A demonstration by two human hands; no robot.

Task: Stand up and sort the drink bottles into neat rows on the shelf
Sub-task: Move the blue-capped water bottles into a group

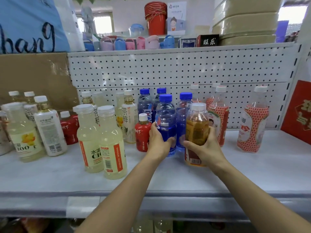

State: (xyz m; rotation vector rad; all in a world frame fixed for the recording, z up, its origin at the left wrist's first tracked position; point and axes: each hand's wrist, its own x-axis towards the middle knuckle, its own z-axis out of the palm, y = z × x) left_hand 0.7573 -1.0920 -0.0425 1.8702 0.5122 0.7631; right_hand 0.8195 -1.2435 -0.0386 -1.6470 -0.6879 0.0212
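Note:
Upright drink bottles crowd the white shelf (252,174). My left hand (157,140) grips the front blue-capped bottle of blue drink (165,121), with three more blue bottles (184,113) behind and beside it. My right hand (204,149) wraps around an amber drink bottle with a white cap (196,125) just to the right. Pale yellow lemon bottles (111,143) stand front left. A small red bottle (142,133) touches my left hand's side. Red-and-white honeycomb-label bottles (252,121) stand at the right.
White tea bottles (49,125) and more lemon bottles (21,132) fill the far left. A perforated white back panel (168,69) closes the rear. A red box (299,111) leans at the right end. Bare shelf surface lies in front and between the amber and honeycomb bottles.

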